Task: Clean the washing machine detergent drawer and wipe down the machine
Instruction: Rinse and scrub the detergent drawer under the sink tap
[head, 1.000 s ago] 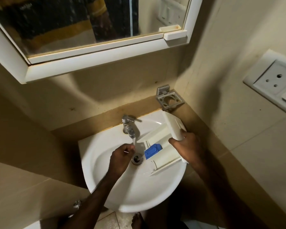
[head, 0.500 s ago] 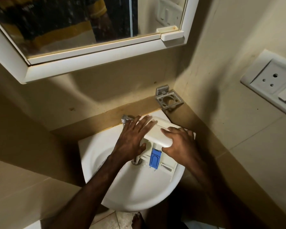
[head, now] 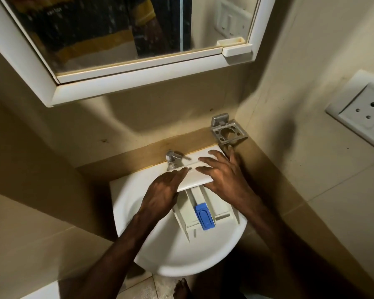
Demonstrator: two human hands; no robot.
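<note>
The white detergent drawer (head: pixel 198 176) lies across the white sink (head: pixel 181 255), its front panel toward the tap (head: pixel 172 157) and its blue insert (head: pixel 205 215) toward me. My left hand (head: pixel 162 193) rests flat on the left end of the front panel, fingers straight. My right hand (head: pixel 222 175) lies spread over the panel's right end, fingers straight and reaching toward the wall. The washing machine is out of view.
A metal holder (head: pixel 228 131) is fixed to the wall just behind the sink's right corner. A mirror cabinet (head: pixel 125 80) hangs overhead. A wall socket (head: pixel 363 111) sits on the right wall. A bare foot (head: pixel 181 289) stands on the floor tiles below.
The drawer has been turned so its front panel faces the tap and its compartments face me. Both hands moved from the basin onto the panel, and my right hand slid toward the back right.
</note>
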